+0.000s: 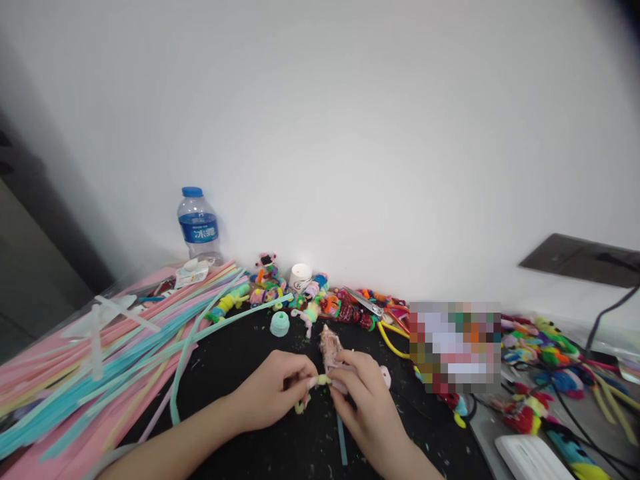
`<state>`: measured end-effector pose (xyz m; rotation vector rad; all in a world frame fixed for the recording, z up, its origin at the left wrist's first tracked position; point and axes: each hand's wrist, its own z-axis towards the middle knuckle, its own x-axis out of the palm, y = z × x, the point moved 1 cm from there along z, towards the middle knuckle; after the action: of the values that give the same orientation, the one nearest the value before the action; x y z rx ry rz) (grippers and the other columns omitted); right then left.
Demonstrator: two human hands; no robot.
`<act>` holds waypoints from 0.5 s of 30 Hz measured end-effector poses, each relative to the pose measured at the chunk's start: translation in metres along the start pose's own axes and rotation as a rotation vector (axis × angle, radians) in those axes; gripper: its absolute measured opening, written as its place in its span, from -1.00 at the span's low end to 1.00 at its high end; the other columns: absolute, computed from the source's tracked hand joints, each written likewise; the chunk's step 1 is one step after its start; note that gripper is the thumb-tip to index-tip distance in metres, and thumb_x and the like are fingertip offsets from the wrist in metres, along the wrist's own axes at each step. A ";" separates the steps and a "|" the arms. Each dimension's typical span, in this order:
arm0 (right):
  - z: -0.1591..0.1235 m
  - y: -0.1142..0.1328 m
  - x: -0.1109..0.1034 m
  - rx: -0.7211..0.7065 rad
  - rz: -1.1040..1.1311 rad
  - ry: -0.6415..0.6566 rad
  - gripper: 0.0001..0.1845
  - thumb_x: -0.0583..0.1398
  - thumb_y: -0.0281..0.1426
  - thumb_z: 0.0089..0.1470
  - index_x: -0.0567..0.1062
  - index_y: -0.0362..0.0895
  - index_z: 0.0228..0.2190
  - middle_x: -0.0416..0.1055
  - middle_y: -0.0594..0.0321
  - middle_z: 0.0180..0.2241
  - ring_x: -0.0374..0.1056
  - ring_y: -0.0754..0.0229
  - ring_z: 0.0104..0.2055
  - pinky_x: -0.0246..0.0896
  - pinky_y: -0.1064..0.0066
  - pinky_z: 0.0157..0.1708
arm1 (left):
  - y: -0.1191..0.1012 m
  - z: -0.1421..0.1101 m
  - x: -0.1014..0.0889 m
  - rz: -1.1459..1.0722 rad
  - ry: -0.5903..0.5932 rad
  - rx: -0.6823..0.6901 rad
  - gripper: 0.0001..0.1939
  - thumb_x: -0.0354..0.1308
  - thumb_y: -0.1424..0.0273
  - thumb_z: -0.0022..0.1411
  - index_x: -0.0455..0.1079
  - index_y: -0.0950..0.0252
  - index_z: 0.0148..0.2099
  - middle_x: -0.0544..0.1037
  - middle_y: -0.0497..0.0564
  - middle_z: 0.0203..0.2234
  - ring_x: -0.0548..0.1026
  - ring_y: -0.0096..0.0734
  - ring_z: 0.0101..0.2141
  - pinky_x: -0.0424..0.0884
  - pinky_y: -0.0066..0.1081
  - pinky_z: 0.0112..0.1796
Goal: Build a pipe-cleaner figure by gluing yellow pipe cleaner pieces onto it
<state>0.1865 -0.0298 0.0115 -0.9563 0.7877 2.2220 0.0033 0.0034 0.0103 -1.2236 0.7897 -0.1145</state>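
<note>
Plain white wall [325, 133] rises behind a black-topped bench [235, 380]. Across its left side spreads a loose bundle of pastel fuzzy strips [145, 353]; a row of small multicoloured fuzzy figures [270, 293] lines the back. Over the middle, the left hand [283, 387] pinches one end of a short yellow-green fuzzy piece [323, 380], while the right hand [363, 390] has its fingertips together at the other end. Behind the bundle stands a clear plastic bottle with a blue label [199, 223]. Open-bladed metal scissors [367, 303] lie by the figures, and a round mint-green coil [279, 324] sits nearer.

The piece is so small that a hard pull could probably slip it from either pinch, and a swinging left forearm might drag the nearby strips. Dark bench shows between the left hand and the bundle, giving some sideways room; towards the back, figures and scissors hem the hands in.
</note>
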 end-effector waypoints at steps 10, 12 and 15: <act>0.002 0.002 -0.003 -0.029 -0.010 0.002 -0.80 0.08 -0.56 0.06 0.42 -0.11 -0.27 0.37 0.13 -0.21 0.29 0.12 -0.18 0.24 0.27 -0.21 | -0.001 0.000 0.000 0.003 0.012 -0.010 -0.76 -0.02 0.38 0.22 0.35 0.36 -0.44 0.43 -0.09 -0.65 0.34 -0.56 -0.61 0.22 -0.60 -0.51; 0.002 0.001 -0.002 -0.030 -0.007 0.010 -0.80 0.09 -0.56 0.06 0.42 -0.12 -0.27 0.37 0.12 -0.20 0.29 0.12 -0.18 0.24 0.26 -0.20 | -0.001 0.000 0.000 -0.012 0.014 -0.019 -0.75 -0.02 0.36 0.22 0.35 0.36 -0.44 0.44 -0.09 -0.65 0.34 -0.56 -0.61 0.22 -0.60 -0.52; 0.001 0.000 -0.002 -0.028 -0.004 0.016 -0.80 0.09 -0.57 0.07 0.42 -0.12 -0.27 0.37 0.12 -0.19 0.28 0.11 -0.17 0.23 0.25 -0.19 | 0.001 0.000 0.001 -0.033 0.020 -0.028 -0.75 -0.03 0.35 0.23 0.34 0.36 -0.43 0.44 -0.09 -0.65 0.35 -0.56 -0.61 0.24 -0.59 -0.51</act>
<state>0.1874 -0.0302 0.0139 -0.9892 0.7629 2.2302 0.0038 0.0036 0.0092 -1.2637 0.7908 -0.1433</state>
